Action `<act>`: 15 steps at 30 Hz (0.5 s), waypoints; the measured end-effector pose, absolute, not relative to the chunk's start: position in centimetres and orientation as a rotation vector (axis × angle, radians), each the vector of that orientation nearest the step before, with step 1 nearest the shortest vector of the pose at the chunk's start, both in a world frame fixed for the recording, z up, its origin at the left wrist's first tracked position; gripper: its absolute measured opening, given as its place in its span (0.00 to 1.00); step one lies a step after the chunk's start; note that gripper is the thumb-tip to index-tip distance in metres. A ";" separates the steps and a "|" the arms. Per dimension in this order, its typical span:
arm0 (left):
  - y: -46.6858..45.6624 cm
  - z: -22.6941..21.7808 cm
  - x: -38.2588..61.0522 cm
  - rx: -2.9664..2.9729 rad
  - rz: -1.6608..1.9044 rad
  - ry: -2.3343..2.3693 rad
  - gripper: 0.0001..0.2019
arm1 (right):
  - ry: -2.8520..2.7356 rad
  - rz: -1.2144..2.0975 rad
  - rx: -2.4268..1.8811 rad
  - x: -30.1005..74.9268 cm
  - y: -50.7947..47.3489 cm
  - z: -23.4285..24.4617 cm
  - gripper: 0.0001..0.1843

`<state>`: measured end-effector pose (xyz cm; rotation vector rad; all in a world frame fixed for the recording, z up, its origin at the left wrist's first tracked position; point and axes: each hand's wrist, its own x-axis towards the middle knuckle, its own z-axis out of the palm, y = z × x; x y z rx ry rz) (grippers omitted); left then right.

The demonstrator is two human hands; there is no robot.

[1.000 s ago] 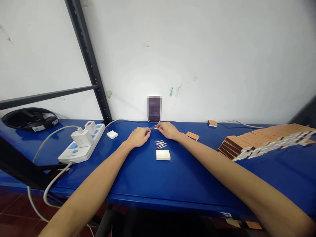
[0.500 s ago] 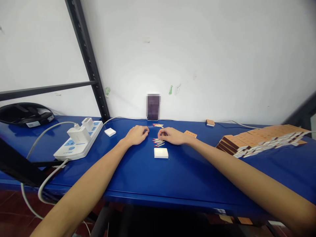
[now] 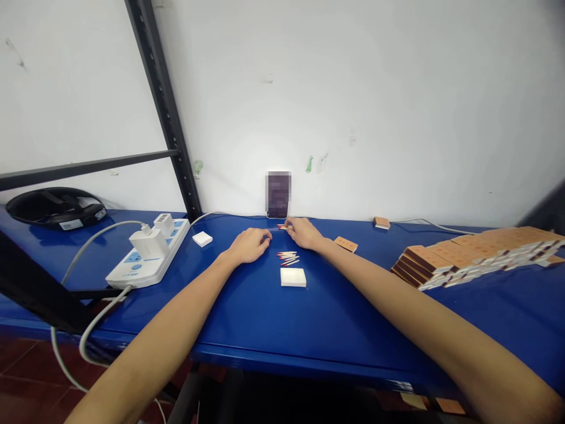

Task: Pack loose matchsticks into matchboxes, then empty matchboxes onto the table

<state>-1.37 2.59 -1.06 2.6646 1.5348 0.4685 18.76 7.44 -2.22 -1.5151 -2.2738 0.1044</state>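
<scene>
My right hand [image 3: 303, 232] is at the small far pile of matches [image 3: 281, 227], fingertips pinched on a match there and covering part of the pile. My left hand [image 3: 252, 245] rests on the blue table to the left, fingers curled in, with nothing visible in them. Between my forearms lies a nearer group of several red-tipped matches [image 3: 288, 258], loosely side by side. Just in front of these sits a white matchbox tray [image 3: 293, 278]. An orange matchbox sleeve [image 3: 346, 244] lies beside my right wrist.
Stacked orange matchboxes [image 3: 468, 256] fill the right side; one small box [image 3: 381, 222] lies by the wall. A phone [image 3: 278, 194] leans there. On the left are a white box [image 3: 202, 238], a power strip [image 3: 150, 253], a black headset [image 3: 57, 209] and a rack post [image 3: 165, 112].
My right hand has moved away from me, from the nearer matches to the far pile. My left hand stays in place on the table. The view has shifted slightly.
</scene>
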 end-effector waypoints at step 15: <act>2.6 -1.1 -1.3 2.671 0.476 1.526 0.15 | -2.276 0.085 -1.553 18.8 7.8 -2.4 0.10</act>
